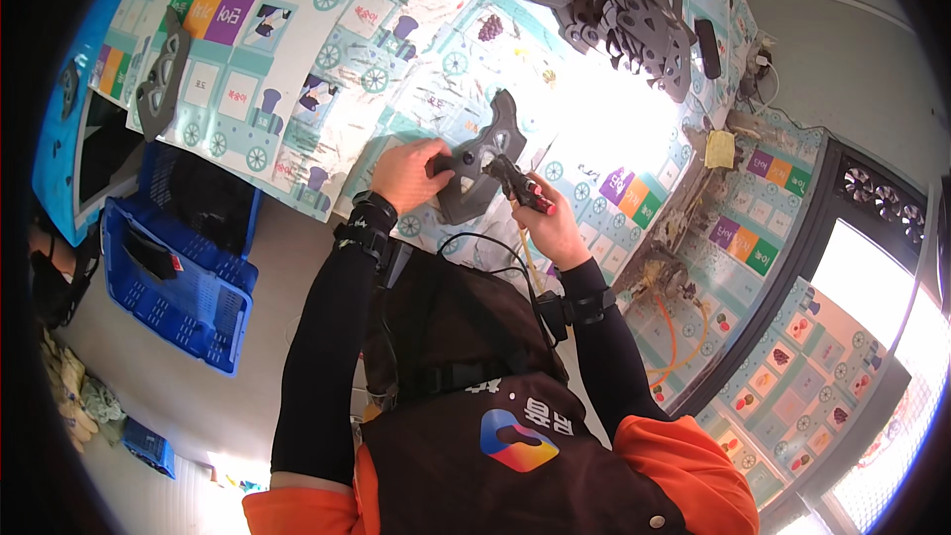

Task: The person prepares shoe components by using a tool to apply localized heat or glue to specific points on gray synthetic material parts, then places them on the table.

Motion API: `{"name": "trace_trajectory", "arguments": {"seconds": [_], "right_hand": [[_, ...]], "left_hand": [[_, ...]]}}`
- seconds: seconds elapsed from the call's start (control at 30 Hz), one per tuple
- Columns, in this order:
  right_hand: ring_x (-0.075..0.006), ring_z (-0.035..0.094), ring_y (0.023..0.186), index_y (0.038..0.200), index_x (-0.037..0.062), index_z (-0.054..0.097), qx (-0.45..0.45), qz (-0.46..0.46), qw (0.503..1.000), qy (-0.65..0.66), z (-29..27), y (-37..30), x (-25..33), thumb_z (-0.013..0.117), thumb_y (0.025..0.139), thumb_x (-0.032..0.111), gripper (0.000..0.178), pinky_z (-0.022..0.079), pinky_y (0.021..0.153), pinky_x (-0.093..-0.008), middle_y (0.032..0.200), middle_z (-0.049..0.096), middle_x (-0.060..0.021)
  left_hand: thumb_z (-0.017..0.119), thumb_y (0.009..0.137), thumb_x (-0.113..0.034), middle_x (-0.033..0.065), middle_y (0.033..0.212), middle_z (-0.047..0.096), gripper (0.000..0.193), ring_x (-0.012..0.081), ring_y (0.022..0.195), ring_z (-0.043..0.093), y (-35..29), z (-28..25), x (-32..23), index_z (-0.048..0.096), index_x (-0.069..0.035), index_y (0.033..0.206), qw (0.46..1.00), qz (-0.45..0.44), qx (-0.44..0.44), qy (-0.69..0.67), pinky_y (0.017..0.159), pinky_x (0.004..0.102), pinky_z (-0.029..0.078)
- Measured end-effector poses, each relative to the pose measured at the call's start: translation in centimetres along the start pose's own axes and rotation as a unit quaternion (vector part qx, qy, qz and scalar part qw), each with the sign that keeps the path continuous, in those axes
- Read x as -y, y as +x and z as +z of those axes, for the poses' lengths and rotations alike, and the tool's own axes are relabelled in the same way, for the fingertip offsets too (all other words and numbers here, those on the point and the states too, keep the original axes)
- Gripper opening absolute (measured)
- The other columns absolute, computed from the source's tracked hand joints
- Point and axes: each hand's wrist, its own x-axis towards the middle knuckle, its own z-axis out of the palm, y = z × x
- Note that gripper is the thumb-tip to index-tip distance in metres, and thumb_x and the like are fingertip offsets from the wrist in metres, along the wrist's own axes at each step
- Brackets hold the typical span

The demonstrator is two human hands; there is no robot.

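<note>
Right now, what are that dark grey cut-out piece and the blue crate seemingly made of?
The dark grey cut-out piece in the left hand looks like matte moulded plastic or rubber: dull, with smooth-edged holes. The blue crate seems rigid plastic, with a slotted lattice wall.

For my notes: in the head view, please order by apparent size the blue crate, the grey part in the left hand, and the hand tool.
1. Blue crate
2. Grey part
3. Hand tool, partly hidden in the right hand
</note>
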Motion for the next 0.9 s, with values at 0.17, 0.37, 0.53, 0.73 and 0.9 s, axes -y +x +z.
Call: {"name": "trace_trajectory", "arguments": {"seconds": [0.17,0.37,0.53,0.73,0.9], "right_hand": [[-0.0272,0.063,0.081,0.116,0.0018,0.062,0.026,0.022,0.998,-0.056,-0.2,-0.2,-0.3,0.064,0.083,0.012,0.035,0.051,0.081,-0.0381,0.089,0.066,-0.0154],[-0.0282,0.066,0.085,0.123,0.0028,0.064,0.05,0.05,0.994,-0.077,-0.1,-0.9,-0.3,0.065,0.082,0.013,0.042,0.052,0.084,-0.0375,0.092,0.069,-0.0171],[-0.0307,0.07,0.093,0.127,0.0036,0.064,0.028,0.046,0.995,-0.078,-0.3,-1.0,-2.0,0.066,0.081,0.014,0.047,0.053,0.087,-0.0386,0.097,0.071,-0.0195],[-0.0382,0.07,0.096,0.126,0.0026,0.064,0.043,0.041,0.994,-0.09,0.5,-1.2,-0.4,0.066,0.081,0.014,0.046,0.053,0.087,-0.0409,0.099,0.071,-0.0221],[-0.0407,0.069,0.093,0.122,0.0019,0.064,0.044,0.011,0.995,-0.086,1.0,-1.3,1.0,0.066,0.082,0.013,0.041,0.053,0.086,-0.0417,0.096,0.07,-0.023]], "left_hand": [[0.085,0.082,-0.02,0.0027,0.077,0.067,0.028,0.0204,0.067,0.066,0.1,0.0,0.0,0.069,-0.012,0.104,1.0,0.008,-0.001,0.006,0.063,0.0359,0.052],[0.086,0.081,-0.02,0.0025,0.076,0.066,0.029,0.0205,0.067,0.066,-0.1,-0.1,0.3,0.069,-0.013,0.103,1.0,0.019,-0.011,0.003,0.062,0.0361,0.051],[0.086,0.081,-0.021,0.0027,0.076,0.066,0.029,0.0208,0.068,0.066,0.2,-0.1,0.0,0.069,-0.014,0.103,1.0,0.024,-0.009,-0.008,0.062,0.0364,0.051],[0.082,0.086,-0.021,0.004,0.077,0.067,0.022,0.0212,0.068,0.066,0.0,-0.1,0.0,0.069,-0.012,0.101,1.0,0.007,-0.011,-0.017,0.062,0.0364,0.05],[0.081,0.088,-0.022,0.0047,0.077,0.068,0.02,0.0213,0.067,0.066,0.0,-0.1,-0.1,0.069,-0.012,0.101,1.0,0.01,-0.013,-0.021,0.061,0.0368,0.049]]}}
